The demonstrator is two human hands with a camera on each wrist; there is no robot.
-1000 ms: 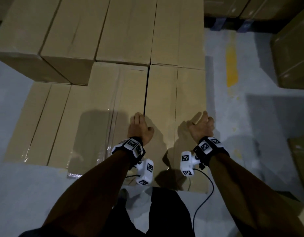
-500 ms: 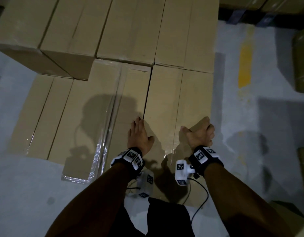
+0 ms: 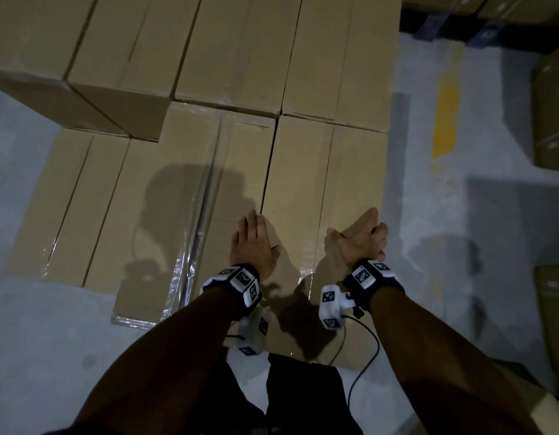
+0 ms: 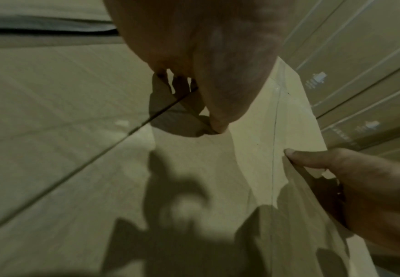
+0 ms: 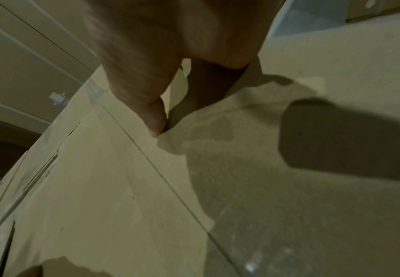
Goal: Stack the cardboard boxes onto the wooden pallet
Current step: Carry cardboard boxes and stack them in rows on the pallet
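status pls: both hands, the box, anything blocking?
Left hand flat on top of the near right box, at the seam. Right hand curled over its right edge, thumb on top. Box sits flush with its neighbours; nothing blocking in view.

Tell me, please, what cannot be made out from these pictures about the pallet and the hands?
- Wooden pallet: unseen in every view; cardboard boxes cover that floor.
- Right hand fingers: head view, curled over the box's edge.
- Left hand fingertips: left wrist view, behind the palm.

A warehouse is showing here: sealed cardboard boxes [image 3: 234,51] are lying stacked on a grey concrete floor [image 3: 491,215] bearing a yellow painted stripe [image 3: 446,117].
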